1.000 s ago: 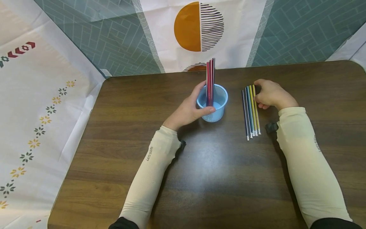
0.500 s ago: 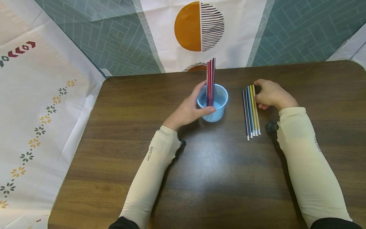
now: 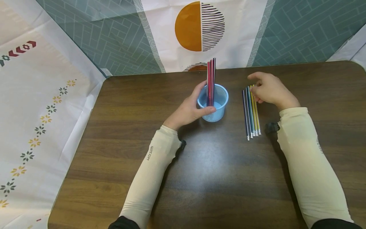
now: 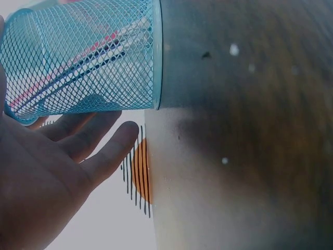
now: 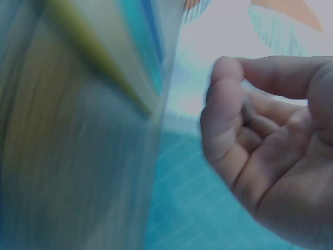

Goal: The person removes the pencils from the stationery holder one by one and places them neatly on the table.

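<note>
In the head view, my left hand (image 3: 186, 109) holds a light blue mesh pencil cup (image 3: 219, 109), thumb across its front and fingers around its far side. Several red and dark pencils (image 3: 210, 82) stand upright in the cup; their lower ends show through the mesh (image 4: 93, 67) in the left wrist view. My right hand (image 3: 271, 89) hovers by the upper ends of a row of pencils (image 3: 251, 111) lying side by side, dark, blue and yellow. In the right wrist view its bent fingers (image 5: 223, 109) hold nothing and are apart from the blurred yellow pencil (image 5: 93, 52).
A brown wooden table (image 3: 200, 178) carries everything. Behind it hangs a patterned cloth (image 3: 234, 31) with an orange half circle. A white cloth with flower prints (image 3: 43, 95) borders the left side. Small dark devices sit at both wrists.
My right hand has risen slightly from beside the yellow pencil and shifted over the row's upper ends, its index finger extending left. The left hand, cup and pencils stay in place.
</note>
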Demonstrator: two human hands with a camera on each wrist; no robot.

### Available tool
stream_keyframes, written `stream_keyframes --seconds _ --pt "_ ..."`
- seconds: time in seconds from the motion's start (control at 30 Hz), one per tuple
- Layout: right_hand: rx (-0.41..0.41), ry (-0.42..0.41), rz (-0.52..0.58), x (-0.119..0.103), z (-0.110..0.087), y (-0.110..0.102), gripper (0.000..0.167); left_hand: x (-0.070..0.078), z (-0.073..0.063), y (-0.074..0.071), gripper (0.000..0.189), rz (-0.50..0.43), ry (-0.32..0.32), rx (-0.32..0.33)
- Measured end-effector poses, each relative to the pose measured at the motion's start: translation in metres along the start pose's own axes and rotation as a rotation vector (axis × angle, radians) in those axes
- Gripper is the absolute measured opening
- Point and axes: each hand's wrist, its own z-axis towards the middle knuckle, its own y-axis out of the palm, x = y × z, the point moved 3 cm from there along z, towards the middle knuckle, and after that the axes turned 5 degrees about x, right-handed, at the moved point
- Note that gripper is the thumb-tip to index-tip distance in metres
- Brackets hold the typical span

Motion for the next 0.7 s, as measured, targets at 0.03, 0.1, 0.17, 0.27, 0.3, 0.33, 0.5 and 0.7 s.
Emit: stream_keyframes --seconds 0.03,0.1,0.17,0.27,0.3,0.33,0.5,0.7 --pt "0.022 -0.024 0.031 -0.007 -0.002 0.002 0.046 0.000 0.000 0.000 0.095 -0.001 -0.001 -0.001" --pt "0.070 -0.070 0.105 -0.022 -0.005 0.008 0.038 0.000 0.000 0.000 0.095 -0.003 0.000 0.000" --pt "0.109 -0.105 0.164 -0.035 -0.008 0.016 0.038 0.000 0.000 0.000 0.095 -0.003 0.002 -0.001" --pt "0.154 -0.161 0.212 -0.051 -0.010 0.030 0.039 0.000 0.000 0.000 0.094 -0.008 0.013 -0.003" --pt "0.162 -0.174 0.221 -0.054 -0.009 0.035 0.040 0.000 0.000 0.001 0.094 -0.010 0.016 -0.004" --pt "0.168 -0.184 0.226 -0.057 -0.009 0.039 0.040 0.000 0.000 0.001 0.094 -0.012 0.019 -0.006" --pt "0.160 -0.178 0.252 -0.066 -0.005 0.057 0.046 0.000 0.000 0.001 0.092 -0.021 0.031 -0.012" --pt "0.123 -0.138 0.244 -0.071 0.001 0.065 0.058 0.000 0.000 0.001 0.092 -0.036 0.030 -0.021"
